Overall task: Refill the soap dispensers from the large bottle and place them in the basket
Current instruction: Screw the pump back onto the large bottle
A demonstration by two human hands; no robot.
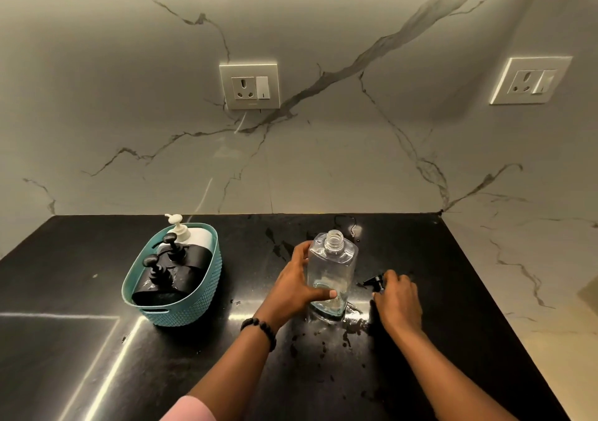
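Observation:
A large clear bottle point(333, 271) stands upright on the black counter with its neck uncapped and only a little liquid at the bottom. My left hand point(296, 286) grips its lower left side, thumb across the front. My right hand point(399, 302) rests on the counter just right of the bottle, fingers closed around a small black pump cap point(375, 282). A teal basket point(181, 310) sits to the left and holds two black soap dispensers point(174, 260) and one white soap dispenser point(191, 234), all with pumps on.
Drops and a small puddle of liquid point(351, 326) lie on the counter around the bottle's base. A marble wall with two power sockets point(249, 85) rises behind. The counter ends at the right against a marble side wall point(517, 258).

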